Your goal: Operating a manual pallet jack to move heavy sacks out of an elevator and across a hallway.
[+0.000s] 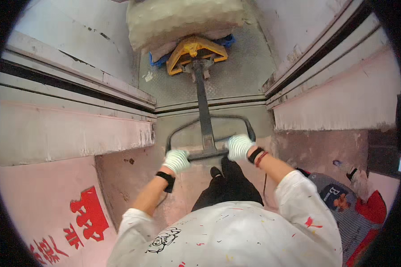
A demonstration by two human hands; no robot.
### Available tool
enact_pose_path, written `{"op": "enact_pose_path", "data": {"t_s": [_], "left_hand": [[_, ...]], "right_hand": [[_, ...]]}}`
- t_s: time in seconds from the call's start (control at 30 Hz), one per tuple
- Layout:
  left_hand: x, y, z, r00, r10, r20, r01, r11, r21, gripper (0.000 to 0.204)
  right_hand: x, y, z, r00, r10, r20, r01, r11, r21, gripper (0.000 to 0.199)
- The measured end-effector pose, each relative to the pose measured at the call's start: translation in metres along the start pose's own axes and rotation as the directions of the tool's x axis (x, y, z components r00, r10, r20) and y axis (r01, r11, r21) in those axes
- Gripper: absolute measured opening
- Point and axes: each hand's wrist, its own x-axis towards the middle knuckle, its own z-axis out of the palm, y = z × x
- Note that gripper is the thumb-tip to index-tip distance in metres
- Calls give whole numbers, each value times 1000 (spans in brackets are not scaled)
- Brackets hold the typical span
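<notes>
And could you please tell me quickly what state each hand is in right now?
Left hand: closed, holding the left side of the black handle.
Right hand: closed, holding the handle's right side.

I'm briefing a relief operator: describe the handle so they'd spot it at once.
From the big pale bundle up top, drop to the yellow frame. A dark bar runs down from it. The handle is the black loop at its lower end, the only thing the left hand and right hand grip.

Bulky cream load (182, 22): cut off at top edge.
Yellow metal pallet truck (178, 58): far end hidden.
White-striped gloved right hand (239, 147): blurred.
</notes>
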Motion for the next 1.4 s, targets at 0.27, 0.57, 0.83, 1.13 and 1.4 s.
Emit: {"op": "enact_pose_path", "data": {"t_s": [0.27, 0.57, 0.83, 1.13, 1.4], "left_hand": [[-10, -41, -208, 719, -43, -694, 24, 999, -37, 27], [15, 17, 73, 995, -5, 102, 4, 1000, 11, 35], [8, -14, 7, 955, 220, -200, -233, 971, -48, 31], [-15, -29, -179, 835, -31, -549, 14, 999, -35, 30], [26, 12, 70, 986, 45, 160, -22, 989, -148, 33]], "right_hand": [[-25, -4, -235, 805, -54, -592, -7, 995, -100, 27], [-1, -25, 61, 984, 178, -16, -177, 983, 56, 24], [-11, -4, -3, 994, 8, -110, -12, 999, -29, 28], [-22, -10, -189, 840, -21, -543, -55, 991, -123, 19], [23, -21, 69, 963, 168, 209, -201, 968, 148, 58]]}}
